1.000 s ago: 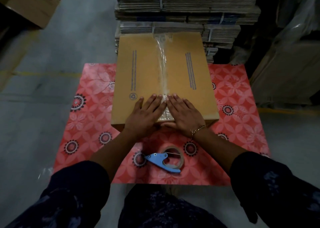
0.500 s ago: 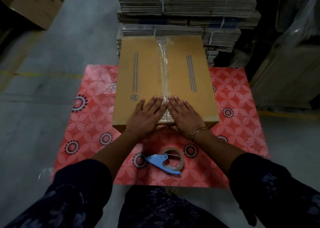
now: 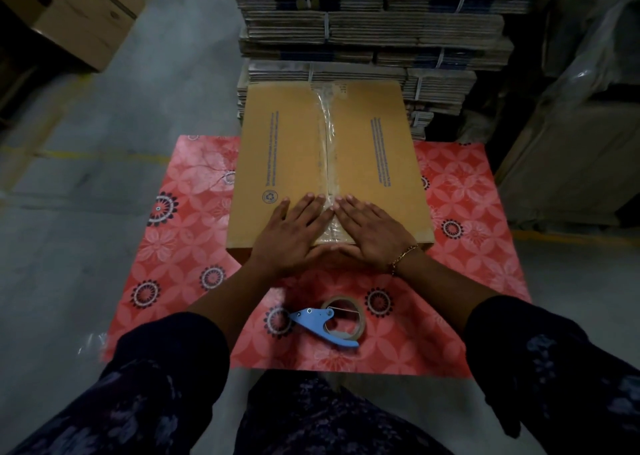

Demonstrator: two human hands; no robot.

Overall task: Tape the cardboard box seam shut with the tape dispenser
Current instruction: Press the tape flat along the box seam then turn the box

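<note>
Fingers of both hands flat, grasping nothing, pressing tape on cardboard box

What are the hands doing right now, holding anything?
Left hand: open, flat on the cardboard box beside the taped seam, holding nothing.
Right hand: open, flat on the box, holding nothing.

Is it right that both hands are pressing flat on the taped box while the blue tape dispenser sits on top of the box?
Not quite. The head view shows the tape dispenser lying on the red mat, nearer the person than the box. Left hand and right hand do press flat on it.
</note>
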